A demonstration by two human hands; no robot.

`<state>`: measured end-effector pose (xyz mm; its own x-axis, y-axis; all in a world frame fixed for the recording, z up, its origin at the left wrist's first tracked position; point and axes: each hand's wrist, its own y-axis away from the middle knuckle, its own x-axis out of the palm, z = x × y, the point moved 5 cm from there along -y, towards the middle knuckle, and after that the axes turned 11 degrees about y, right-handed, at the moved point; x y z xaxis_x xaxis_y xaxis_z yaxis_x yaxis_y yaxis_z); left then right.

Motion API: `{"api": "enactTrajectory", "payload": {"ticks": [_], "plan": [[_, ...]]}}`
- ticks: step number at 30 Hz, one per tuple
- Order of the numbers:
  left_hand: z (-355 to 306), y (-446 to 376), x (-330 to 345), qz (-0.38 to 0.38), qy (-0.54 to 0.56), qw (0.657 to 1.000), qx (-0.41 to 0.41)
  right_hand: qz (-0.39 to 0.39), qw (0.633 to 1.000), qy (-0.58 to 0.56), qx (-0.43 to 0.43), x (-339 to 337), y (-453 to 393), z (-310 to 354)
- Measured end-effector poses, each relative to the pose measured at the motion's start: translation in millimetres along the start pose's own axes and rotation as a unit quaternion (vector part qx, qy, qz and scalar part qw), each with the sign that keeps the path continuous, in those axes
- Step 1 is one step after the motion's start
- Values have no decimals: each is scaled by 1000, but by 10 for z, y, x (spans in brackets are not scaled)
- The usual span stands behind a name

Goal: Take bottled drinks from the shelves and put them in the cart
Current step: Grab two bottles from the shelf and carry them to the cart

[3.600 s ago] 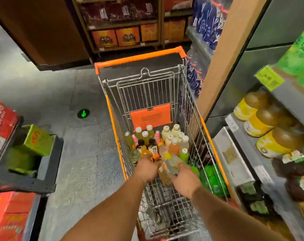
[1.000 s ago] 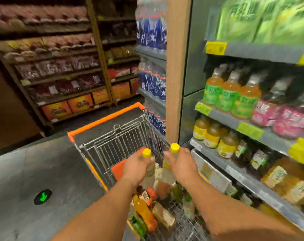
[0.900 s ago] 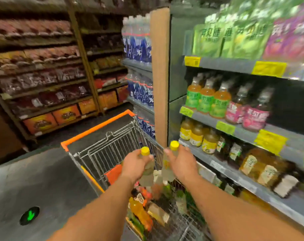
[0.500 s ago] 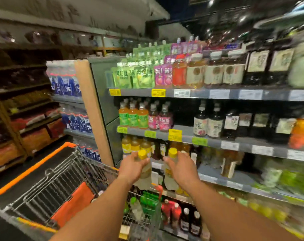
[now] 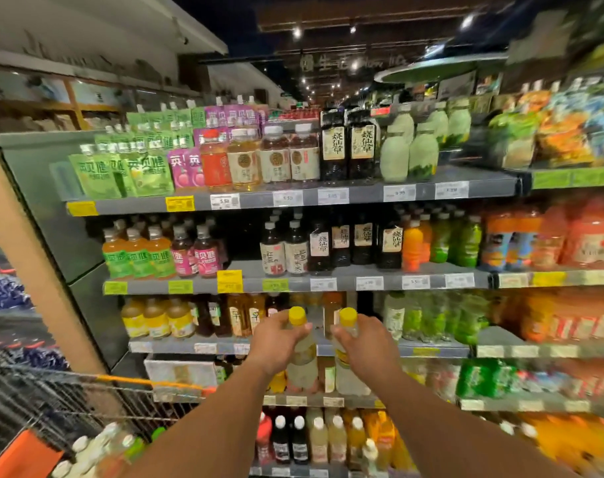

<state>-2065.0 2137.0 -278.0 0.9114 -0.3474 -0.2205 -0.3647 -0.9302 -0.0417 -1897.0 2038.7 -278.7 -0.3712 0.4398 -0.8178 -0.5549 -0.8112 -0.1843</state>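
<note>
view: head camera, facing a drinks aisle
left hand: centre of the frame, fingers curled round the neck of the left bottle
right hand: just right of centre, fingers wrapped round the right bottle
bottle axis: both upright, long axis vertical, yellow caps pointing to the top of the frame
bottle place: side by side in mid-frame, close but apart, held in front of the third shelf down
count: two pale bottles in hand — one per hand; two yellow caps
cart: lower left of the frame, wire sides with an orange rim, several capped bottles inside, too blurred to count
shelves: five grey tiers in sight, price tags white and yellow along the edges
top tier: green and pink pouches at upper left, two tall dark bottles at centre
second tier: three orange drinks with green labels, two pink-labelled ones beside them
room: dim shop, ceiling spotlights at top centre — right edge smeared by blur
</note>
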Motion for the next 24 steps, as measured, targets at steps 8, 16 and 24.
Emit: {"api": "enactTrajectory", "payload": {"ticks": [8,16,24], "plan": [[158,-244,119,-21,19,1000,-9,32,997,55,-51,211,-273,-123],[720,-1102,-34,-27,29,999,-35,75,997,-11,-8,961,-875,-136],[1064,-1951,-105,-25,11,999,-46,39,995,-77,57,1495,-1528,-46]]}}
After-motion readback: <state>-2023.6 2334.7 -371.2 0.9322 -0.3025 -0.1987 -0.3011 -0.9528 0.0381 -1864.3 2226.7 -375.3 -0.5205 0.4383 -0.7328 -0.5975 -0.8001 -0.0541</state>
